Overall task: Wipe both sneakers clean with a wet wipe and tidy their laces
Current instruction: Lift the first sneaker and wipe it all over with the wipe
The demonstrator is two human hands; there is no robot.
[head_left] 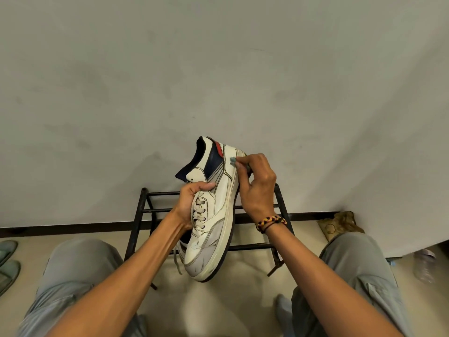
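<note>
Aloft, left hand [188,203] grips the scuffed white leather sneaker [213,215]; right hand [257,183] fingers [240,164] pinch a crumpled pale-blue wet wipe [232,161] against its heel.

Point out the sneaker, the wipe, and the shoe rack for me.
sneaker [224,210]: head view, on the white side panel beside the laces.
wipe [232,161]: head view, on the bluish wad pinched at the heel side.
shoe rack [142,207]: head view, on its black left upright.
</note>
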